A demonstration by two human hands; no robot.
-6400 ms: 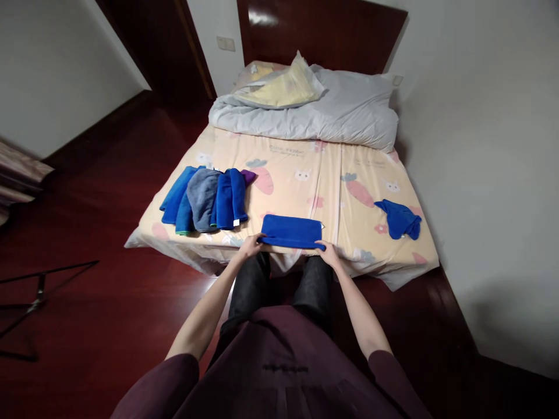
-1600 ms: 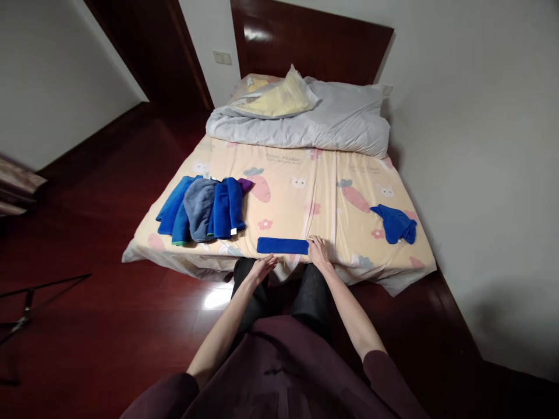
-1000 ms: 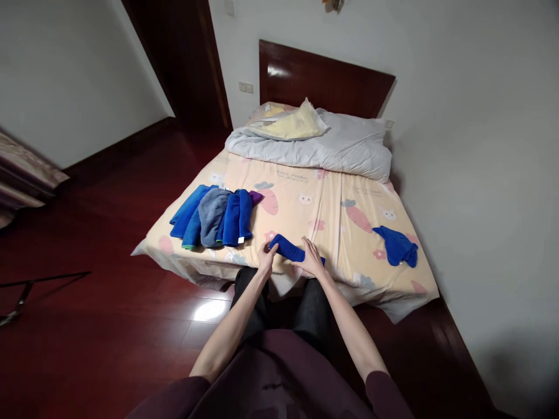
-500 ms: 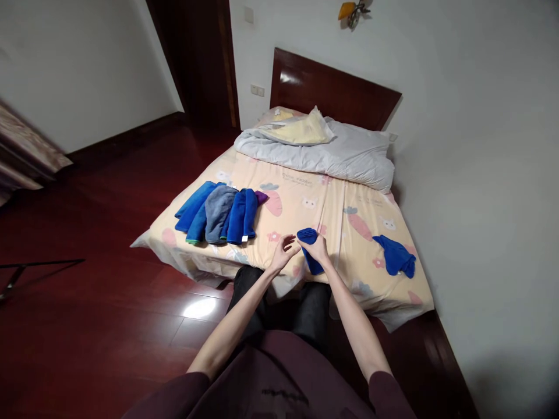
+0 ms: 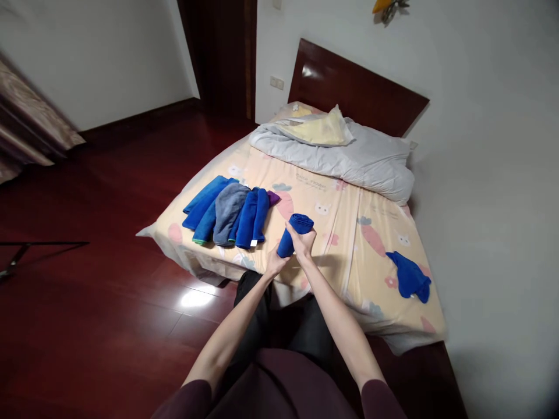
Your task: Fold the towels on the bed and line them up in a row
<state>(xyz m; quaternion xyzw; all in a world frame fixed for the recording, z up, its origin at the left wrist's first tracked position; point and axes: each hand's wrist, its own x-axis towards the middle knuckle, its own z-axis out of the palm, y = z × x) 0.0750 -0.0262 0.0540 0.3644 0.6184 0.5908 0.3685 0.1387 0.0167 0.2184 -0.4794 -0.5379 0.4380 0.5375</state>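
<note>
A folded blue towel [image 5: 293, 233] is lifted off the bed [image 5: 345, 227], doubled over into a short thick bundle. My right hand [image 5: 303, 246] grips its upper part, fingers wrapped round it. My left hand [image 5: 275, 265] holds its lower end from below. Just to the left lies a row of folded towels [image 5: 231, 210], blue, grey and one purple, overlapping on the sheet. A crumpled blue towel [image 5: 410, 278] lies alone near the bed's right edge.
A grey duvet [image 5: 349, 157] and a yellow pillow [image 5: 318, 128] are heaped at the dark wooden headboard [image 5: 353, 87]. Dark red wood floor [image 5: 109, 244] spreads to the left, with a thin black stand [image 5: 26, 256] on it. A white wall runs along the bed's right side.
The towel went from flat on the bed's edge to a narrow strip, then was folded in half and lifted in both hands. It has moved left toward the folded row.
</note>
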